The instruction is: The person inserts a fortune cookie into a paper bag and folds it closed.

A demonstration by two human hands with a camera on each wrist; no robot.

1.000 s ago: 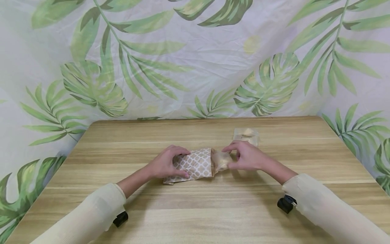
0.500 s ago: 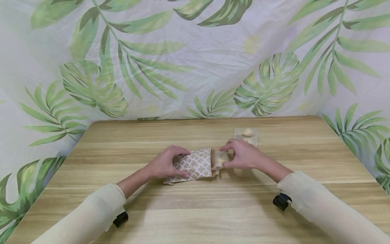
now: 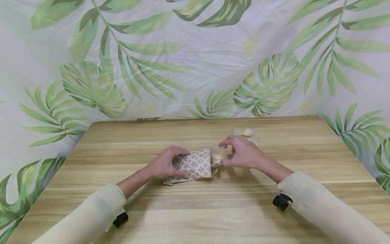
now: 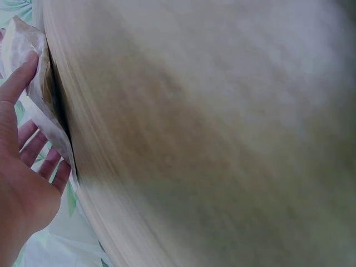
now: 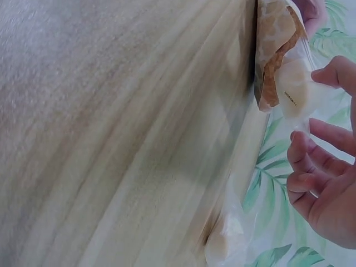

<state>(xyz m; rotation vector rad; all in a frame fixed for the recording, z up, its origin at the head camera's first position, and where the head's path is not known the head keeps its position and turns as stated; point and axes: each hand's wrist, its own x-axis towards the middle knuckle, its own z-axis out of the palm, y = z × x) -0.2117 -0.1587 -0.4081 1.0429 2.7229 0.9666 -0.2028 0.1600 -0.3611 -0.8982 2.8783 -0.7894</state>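
A paper bag [image 3: 195,165] with a white lattice pattern on tan lies flat on the table, its mouth facing right. My left hand [image 3: 166,164] holds it from the left, thumb on the near side and fingers on the far side. At the mouth, my right hand [image 3: 243,152] holds a small clear packet [image 3: 217,156] between thumb and fingers. A pale tan piece with tiny dark print shows through this packet [image 5: 295,92] in the right wrist view. The packet's left end meets the mouth's folded brown edge; how deep it sits is hidden.
Another clear packet [image 3: 247,132] with a tan piece lies behind my right hand, partly covered by it. The wooden table [image 3: 195,210] reaches back to a leaf-patterned cloth [image 3: 195,67].
My right hand has moved left, bringing the clear packet up against the bag's mouth, and has risen slightly in view. My left hand and the bag have stayed nearly still.
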